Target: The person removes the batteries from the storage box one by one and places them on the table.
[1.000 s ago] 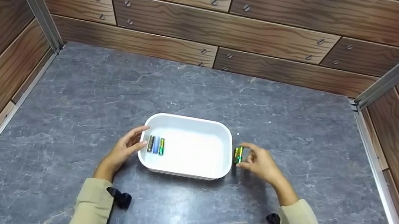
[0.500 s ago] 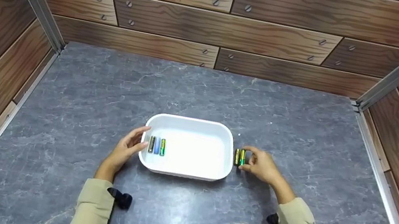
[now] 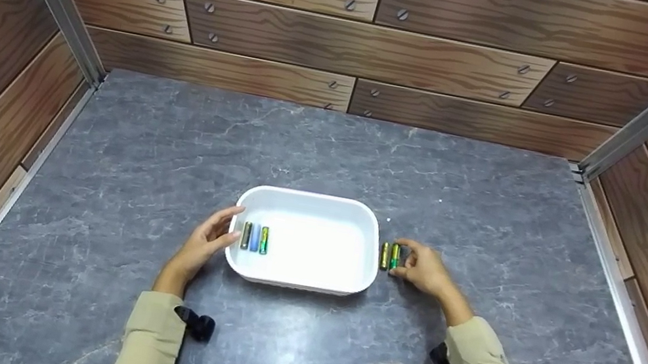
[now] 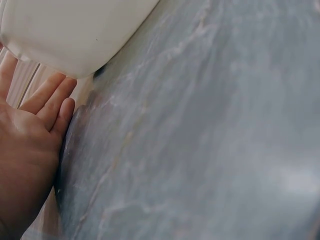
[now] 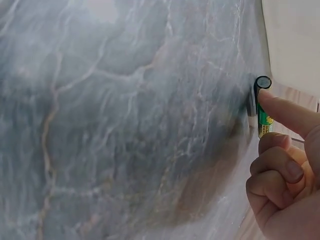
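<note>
My left hand [image 3: 205, 246] rests against the left end of a white plastic tub [image 3: 305, 287], thumb and forefinger at its rim. In the left wrist view, fairly straight fingers [image 4: 59, 102] touch the tub's outer wall [image 4: 75, 35]. Three batteries lie side by side in the tub's left part: a dark one [image 3: 246, 235], a blue one [image 3: 255, 238] and a green one [image 3: 264, 240]. Right of the tub, my right hand [image 3: 425, 270] pinches a green-and-yellow battery [image 3: 395, 257] by its two ends. Another green-and-yellow battery [image 3: 385, 255] lies between it and the tub.
A grey marbled tabletop [image 3: 329, 150] surrounds the tub. Wood-patterned panels [image 3: 322, 41] rise at the back and both sides. Black wrist cameras hang at the left sleeve [image 3: 156, 319] and the right sleeve [image 3: 480, 353].
My right hand has moved the pinched battery slightly right, away from the other one beside the tub, leaving a small gap. The left hand and tub have hardly moved.
</note>
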Available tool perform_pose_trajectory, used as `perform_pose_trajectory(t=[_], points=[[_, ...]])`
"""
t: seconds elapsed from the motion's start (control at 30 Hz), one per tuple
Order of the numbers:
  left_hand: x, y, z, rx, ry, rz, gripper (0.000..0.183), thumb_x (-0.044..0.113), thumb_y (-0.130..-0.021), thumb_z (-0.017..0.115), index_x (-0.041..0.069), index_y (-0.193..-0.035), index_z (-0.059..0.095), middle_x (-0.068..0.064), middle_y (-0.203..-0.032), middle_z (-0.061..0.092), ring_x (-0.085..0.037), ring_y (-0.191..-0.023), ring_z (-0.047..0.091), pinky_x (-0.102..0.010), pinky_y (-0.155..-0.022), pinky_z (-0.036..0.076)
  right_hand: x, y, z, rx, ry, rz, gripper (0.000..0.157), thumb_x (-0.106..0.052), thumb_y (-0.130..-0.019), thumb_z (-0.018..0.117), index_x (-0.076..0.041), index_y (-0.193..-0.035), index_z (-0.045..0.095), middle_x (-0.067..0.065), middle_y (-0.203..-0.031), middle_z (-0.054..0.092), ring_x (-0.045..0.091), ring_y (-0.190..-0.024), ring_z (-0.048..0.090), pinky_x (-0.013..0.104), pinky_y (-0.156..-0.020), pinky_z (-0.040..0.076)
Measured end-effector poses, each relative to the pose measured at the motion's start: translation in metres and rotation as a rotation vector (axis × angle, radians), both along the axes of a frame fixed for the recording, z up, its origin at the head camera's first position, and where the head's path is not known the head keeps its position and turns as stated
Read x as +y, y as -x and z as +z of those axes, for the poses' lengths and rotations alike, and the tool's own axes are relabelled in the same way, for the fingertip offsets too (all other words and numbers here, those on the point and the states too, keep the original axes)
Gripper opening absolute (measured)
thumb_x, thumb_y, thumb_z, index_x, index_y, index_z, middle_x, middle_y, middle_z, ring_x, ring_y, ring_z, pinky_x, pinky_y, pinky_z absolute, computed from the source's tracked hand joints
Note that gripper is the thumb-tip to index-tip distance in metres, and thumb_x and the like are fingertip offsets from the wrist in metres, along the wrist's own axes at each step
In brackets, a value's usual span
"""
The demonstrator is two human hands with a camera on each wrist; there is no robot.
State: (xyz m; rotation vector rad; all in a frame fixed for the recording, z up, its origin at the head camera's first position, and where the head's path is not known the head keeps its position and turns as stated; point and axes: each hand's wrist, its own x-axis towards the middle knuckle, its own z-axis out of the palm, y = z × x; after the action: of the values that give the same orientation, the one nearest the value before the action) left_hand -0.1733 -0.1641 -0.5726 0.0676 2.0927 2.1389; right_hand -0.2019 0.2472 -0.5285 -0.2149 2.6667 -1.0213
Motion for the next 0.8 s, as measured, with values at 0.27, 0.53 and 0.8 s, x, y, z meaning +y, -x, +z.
perform_pose_trajectory(t=[0.27, 0.53, 0.8], points=[[0.001, 0.001, -0.001, -0.003, -0.017, -0.013, 0.052, 0.001, -0.093, 0.057, 0.002, -0.143, 0.042, -0.022, -0.149, 0.043, -0.035, -0.140, 0.041, -0.023, -0.104, 0.038, 0.001, 0.000, -0.004, 0.016, 0.000, 0.000, 0.059, -0.001, -0.074, 0.077, 0.007, -0.128, 0.054, -0.004, -0.060, 0.045, 0.008, -0.054, 0.041, 0.020, -0.050, 0.034], [0.001, 0.001, 0.000, -0.016, -0.017, -0.011, 0.053, 0.003, -0.093, 0.058, 0.004, -0.143, 0.043, -0.020, -0.149, 0.044, -0.033, -0.139, 0.042, -0.024, -0.104, 0.039, 0.000, 0.000, 0.001, -0.003, 0.043, 0.008, 0.063, 0.000, -0.072, 0.077, 0.009, -0.129, 0.051, -0.006, -0.058, 0.042, 0.006, -0.051, 0.039, 0.019, -0.049, 0.034], [0.001, 0.000, 0.000, -0.012, -0.013, -0.001, 0.052, 0.003, -0.093, 0.058, 0.003, -0.143, 0.043, -0.021, -0.147, 0.045, -0.032, -0.136, 0.044, -0.016, -0.098, 0.041, -0.003, -0.002, 0.007, 0.020, 0.038, 0.011, 0.060, -0.002, -0.075, 0.076, 0.009, -0.129, 0.052, -0.005, -0.060, 0.044, 0.007, -0.053, 0.040, 0.019, -0.049, 0.033]])
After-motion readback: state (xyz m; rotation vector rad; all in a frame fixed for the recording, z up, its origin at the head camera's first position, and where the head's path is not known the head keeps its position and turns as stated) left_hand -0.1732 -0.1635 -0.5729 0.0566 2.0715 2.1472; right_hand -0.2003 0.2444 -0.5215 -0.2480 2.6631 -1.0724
